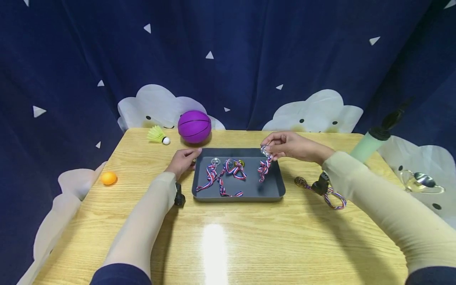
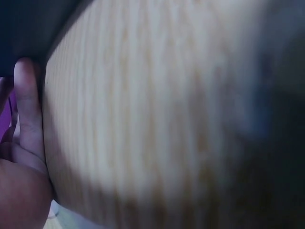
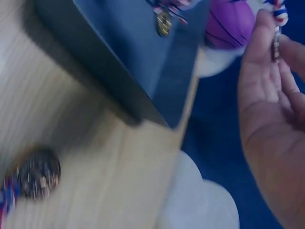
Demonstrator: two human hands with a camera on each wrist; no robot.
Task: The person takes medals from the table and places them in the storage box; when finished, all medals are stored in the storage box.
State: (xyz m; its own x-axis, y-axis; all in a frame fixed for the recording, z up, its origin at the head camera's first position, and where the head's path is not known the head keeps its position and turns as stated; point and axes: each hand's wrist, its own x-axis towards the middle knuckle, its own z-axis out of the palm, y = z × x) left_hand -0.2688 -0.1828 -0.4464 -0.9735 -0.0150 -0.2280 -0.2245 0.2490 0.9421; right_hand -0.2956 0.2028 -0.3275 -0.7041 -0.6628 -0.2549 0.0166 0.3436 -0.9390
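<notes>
A light wooden table [image 1: 249, 237] with visible grain carries everything here, a bright glare streak on its near middle. Dead centre sits a dark grey tray [image 1: 276, 190], flat on the wood. At the far edge rests a purple ball [image 1: 194, 126], and just left of it a yellow-green shuttlecock [image 1: 158, 135], lying on its side. Over at the left edge, well apart from the rest, sits an orange ball [image 1: 108, 178]. Right of the tray lies a bronze medal [image 1: 301, 181], its striped ribbon [image 1: 335, 200] trailing toward the near right. The left hand [image 1: 183, 160] rests on the tabletop, just beside the tray's far left corner.
</notes>
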